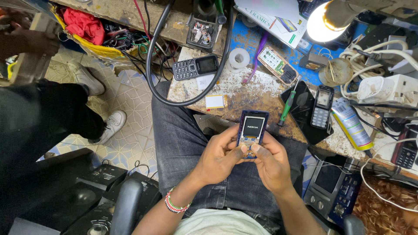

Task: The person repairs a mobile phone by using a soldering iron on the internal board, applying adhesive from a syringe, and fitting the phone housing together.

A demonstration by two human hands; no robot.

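Note:
Over my lap, both my hands hold a small blue phone (252, 130) with its front cover off, screen and bare keypad board showing. My left hand (220, 156) grips its lower left side, thumb pressed on the keypad area. My right hand (271, 162) grips the lower right side, thumb meeting the left one at the phone's bottom edge. The phone's top end points toward the workbench (244, 98).
The worn bench holds a dark keypad phone (195, 66), a green-handled screwdriver (287, 104), a bare circuit board (277, 64), a tape roll (239, 57), a black phone (322, 106), a spray can (352, 125) and a lit lamp (324, 21). Another person's legs and white shoes (114, 124) stand left.

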